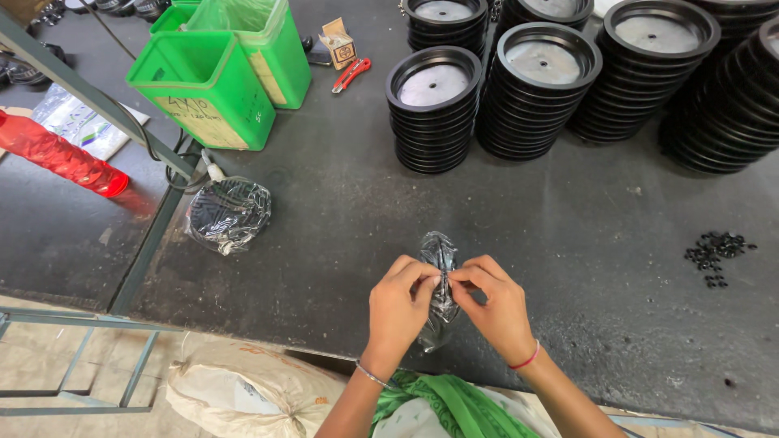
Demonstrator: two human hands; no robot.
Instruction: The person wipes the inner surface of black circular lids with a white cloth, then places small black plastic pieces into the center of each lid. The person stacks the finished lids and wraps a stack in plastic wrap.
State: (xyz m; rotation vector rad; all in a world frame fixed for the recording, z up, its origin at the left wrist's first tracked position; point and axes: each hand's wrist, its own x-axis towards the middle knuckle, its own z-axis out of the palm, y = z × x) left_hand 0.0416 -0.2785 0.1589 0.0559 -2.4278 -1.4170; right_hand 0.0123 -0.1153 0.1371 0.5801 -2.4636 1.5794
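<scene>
My left hand (401,306) and my right hand (492,304) meet over the near edge of a dark worktable (341,235). Between their fingertips they pinch a small clear plastic bag (439,253) holding a black ring-shaped part, held upright on edge. A metal bangle circles my left wrist and a red thread my right. A similar bagged black part (228,214) lies on the table to the left, apart from both hands.
Several stacks of black round discs (433,105) stand at the back. Green bins (213,85), a small carton (338,42) and red-handled cutters (350,74) are at the back left. Small black washers (716,253) lie at right. A white sack (243,389) rests below the table edge.
</scene>
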